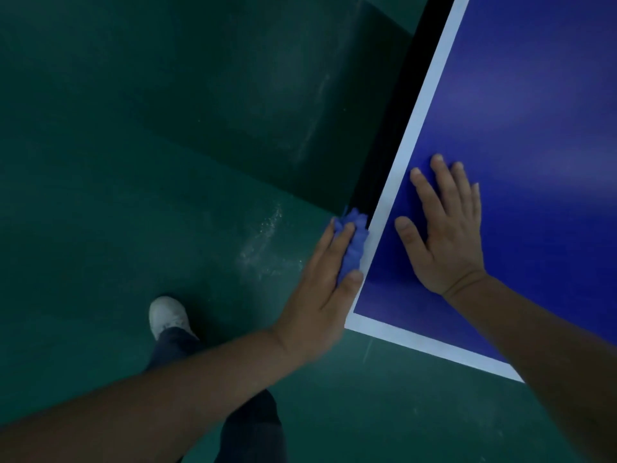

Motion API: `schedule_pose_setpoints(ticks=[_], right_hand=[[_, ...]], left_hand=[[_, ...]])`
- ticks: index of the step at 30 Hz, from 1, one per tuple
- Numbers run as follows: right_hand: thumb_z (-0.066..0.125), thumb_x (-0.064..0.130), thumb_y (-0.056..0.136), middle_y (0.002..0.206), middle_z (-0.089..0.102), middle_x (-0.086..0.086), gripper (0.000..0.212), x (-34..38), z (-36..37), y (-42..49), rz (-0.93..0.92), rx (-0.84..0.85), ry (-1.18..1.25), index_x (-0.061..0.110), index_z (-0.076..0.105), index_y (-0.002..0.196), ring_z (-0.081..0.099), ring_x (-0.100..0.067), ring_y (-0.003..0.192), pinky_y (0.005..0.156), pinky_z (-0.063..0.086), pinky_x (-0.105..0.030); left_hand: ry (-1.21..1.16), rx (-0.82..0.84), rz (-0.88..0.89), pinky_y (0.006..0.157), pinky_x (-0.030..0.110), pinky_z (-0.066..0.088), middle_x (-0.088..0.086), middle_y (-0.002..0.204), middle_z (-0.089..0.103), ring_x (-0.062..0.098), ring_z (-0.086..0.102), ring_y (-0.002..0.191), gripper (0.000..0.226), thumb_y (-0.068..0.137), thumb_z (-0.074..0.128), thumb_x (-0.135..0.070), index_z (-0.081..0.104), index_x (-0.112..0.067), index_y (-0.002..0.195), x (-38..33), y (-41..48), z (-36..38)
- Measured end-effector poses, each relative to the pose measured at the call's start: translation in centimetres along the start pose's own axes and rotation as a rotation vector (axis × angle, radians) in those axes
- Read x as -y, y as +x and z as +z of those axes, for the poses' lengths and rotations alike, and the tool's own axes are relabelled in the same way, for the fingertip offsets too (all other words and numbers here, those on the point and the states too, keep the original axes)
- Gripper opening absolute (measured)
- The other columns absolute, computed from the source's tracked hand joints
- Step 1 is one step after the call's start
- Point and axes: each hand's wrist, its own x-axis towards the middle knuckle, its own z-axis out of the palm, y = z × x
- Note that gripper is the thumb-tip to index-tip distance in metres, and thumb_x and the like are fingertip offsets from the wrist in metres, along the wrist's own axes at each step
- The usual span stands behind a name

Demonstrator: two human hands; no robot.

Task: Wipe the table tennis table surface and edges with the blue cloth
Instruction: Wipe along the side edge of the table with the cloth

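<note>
Edge wipe in progress, frame centre — left hand (320, 289), fingers straight, presses blue cloth (352, 242) against table (534, 128) side; right hand (444, 228) lies spread on top. Remaining coverage: cannot tell.

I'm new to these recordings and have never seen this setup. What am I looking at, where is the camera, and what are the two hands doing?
There is no machine here. A person wears one wide-angle camera on the head, so you look down along their own arms. The blue slab with the white border on the right is a corner of the table tennis table. The green area is the floor, where the person's white shoe shows. The left hand, fingers straight, presses a bunched blue cloth against the table's side edge, close to the corner. The right hand lies flat and spread on the tabletop and holds nothing. Nothing else shows on the visible part of the tabletop.
</note>
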Motion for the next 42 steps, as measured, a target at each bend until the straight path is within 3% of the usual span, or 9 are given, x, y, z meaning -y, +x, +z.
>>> schedule_pose_setpoints(ticks=[8, 11, 17, 21, 25, 29, 35, 39, 42], right_hand=[[0.025, 0.058, 0.103, 0.167, 0.015, -0.005, 0.065, -0.1, -0.2, -0.1, 0.011, 0.006, 0.01, 0.024, 0.024, 0.158, 0.006, -0.029, 0.155, 0.123, 0.005, -0.056], [0.026, 0.059, 0.103, 0.167, 0.016, -0.005, 0.065, -0.1, -0.3, -0.1, 0.017, 0.002, 0.013, 0.025, 0.025, 0.158, 0.006, -0.029, 0.155, 0.123, 0.005, -0.057], [0.028, 0.059, 0.102, 0.167, 0.017, -0.003, 0.065, -0.3, 0.0, 0.0, 0.007, -0.022, 0.021, 0.026, 0.025, 0.158, 0.008, -0.028, 0.155, 0.123, 0.007, -0.056], [0.027, 0.059, 0.103, 0.167, 0.017, -0.003, 0.064, -0.3, 0.0, -0.1, 0.004, -0.025, 0.03, 0.026, 0.025, 0.158, 0.008, -0.028, 0.155, 0.123, 0.008, -0.058], [0.029, 0.06, 0.102, 0.168, 0.012, -0.003, 0.07, -0.1, -0.1, -0.1, 0.054, -0.012, 0.054, 0.022, 0.022, 0.159, 0.004, -0.023, 0.156, 0.125, 0.006, -0.054], [0.028, 0.062, 0.101, 0.169, 0.005, -0.004, 0.074, -0.1, 0.0, 0.1, 0.15, -0.016, 0.082, 0.018, 0.017, 0.16, -0.004, -0.02, 0.156, 0.126, 0.002, -0.046], [0.026, 0.062, 0.101, 0.169, 0.008, -0.006, 0.075, 0.2, -0.3, 0.1, 0.143, 0.02, 0.047, 0.016, 0.018, 0.16, -0.001, -0.026, 0.156, 0.125, 0.004, -0.05], [0.024, 0.063, 0.1, 0.168, 0.01, -0.007, 0.077, 0.4, -0.7, 0.2, 0.159, 0.069, 0.027, 0.015, 0.02, 0.16, 0.001, -0.027, 0.156, 0.124, 0.009, -0.054], [0.023, 0.068, 0.099, 0.167, 0.018, -0.005, 0.077, -0.5, -1.2, 1.9, 0.117, 0.087, 0.02, 0.018, 0.025, 0.158, 0.01, -0.028, 0.155, 0.124, 0.01, -0.052]], left_hand=[[-0.032, -0.03, -0.04, 0.116, 0.011, -0.002, 0.006, 0.168, 0.014, 0.017, 0.001, 0.155, 0.053, 0.108, 0.031, -0.016, 0.021, -0.011, 0.159, -3.3, 18.8, -0.4], [-0.042, -0.061, 0.071, 0.125, 0.024, 0.002, 0.004, 0.167, 0.018, 0.013, 0.004, 0.155, 0.05, 0.108, 0.023, -0.02, 0.025, -0.01, 0.157, -2.7, 14.6, 0.4], [-0.118, -0.025, -0.046, 0.125, 0.027, 0.008, -0.026, 0.165, 0.009, 0.002, 0.001, 0.154, 0.054, 0.105, 0.04, -0.048, 0.018, -0.055, 0.154, 0.7, 1.7, 0.3], [0.053, -0.001, 0.087, 0.119, 0.012, 0.004, -0.014, 0.167, 0.012, 0.008, 0.001, 0.155, 0.055, 0.106, 0.037, -0.031, 0.018, -0.032, 0.157, -0.7, 10.2, 0.0], [-0.244, -0.075, -0.086, 0.119, 0.017, 0.011, 0.002, 0.167, 0.021, 0.01, 0.007, 0.155, 0.055, 0.102, 0.046, -0.009, 0.032, -0.013, 0.155, -3.0, 20.2, -0.2], [-0.161, -0.121, -0.012, 0.111, 0.007, 0.018, -0.002, 0.166, 0.023, 0.001, 0.01, 0.152, 0.054, 0.103, 0.048, -0.011, 0.037, -0.02, 0.154, -3.3, 16.7, 0.1], [-0.104, -0.104, -0.063, 0.123, 0.026, 0.019, -0.013, 0.167, 0.018, 0.0, 0.009, 0.153, 0.051, 0.099, 0.05, -0.04, 0.036, -0.042, 0.148, -0.8, 5.0, 0.5], [0.006, -0.05, 0.005, 0.12, 0.016, 0.017, -0.009, 0.167, 0.017, 0.0, 0.006, 0.153, 0.047, 0.102, 0.048, -0.03, 0.039, -0.039, 0.148, -2.1, 10.2, 0.2], [0.066, -0.052, 0.03, 0.121, 0.017, 0.014, -0.002, 0.166, 0.022, 0.005, 0.006, 0.154, 0.05, 0.101, 0.045, -0.022, 0.041, -0.022, 0.15, -3.2, 19.6, -0.2]])
